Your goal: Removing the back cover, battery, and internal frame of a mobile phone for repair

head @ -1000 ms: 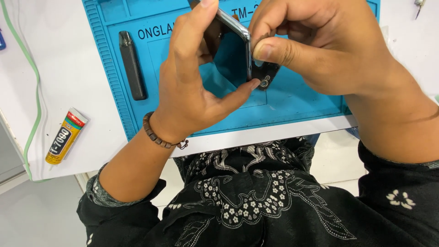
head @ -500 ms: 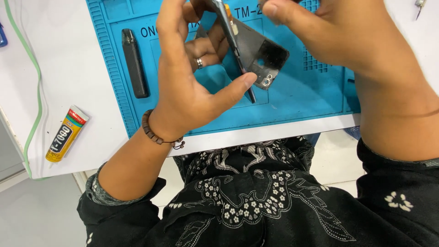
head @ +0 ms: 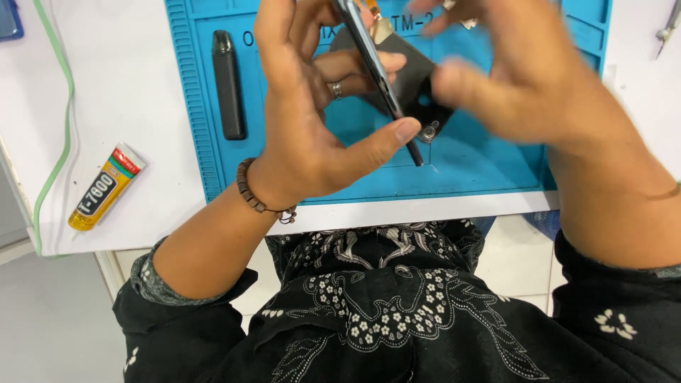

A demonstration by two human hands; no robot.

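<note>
Left hand (head: pixel 312 135): pinching a dark phone (head: pixel 379 74) edge-on, upper centre of frame.
Right hand (head: pixel 532 85): blurred, fingers spread, holding nothing visible.
Below: blue work mat (head: pixel 489 170).
Risk: 1-handed edge grip could slip, dropping the phone.

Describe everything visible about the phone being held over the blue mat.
The phone is a thin dark slab seen almost edge-on, tilted steeply above the blue mat. A dark back panel stands opened away from it, hinged like a book, with small round camera rings at its lower corner. The left hand pinches it: thumb tip under the lower end, fingers behind. The right hand is blurred beside it; whether it touches cannot be told.
</note>
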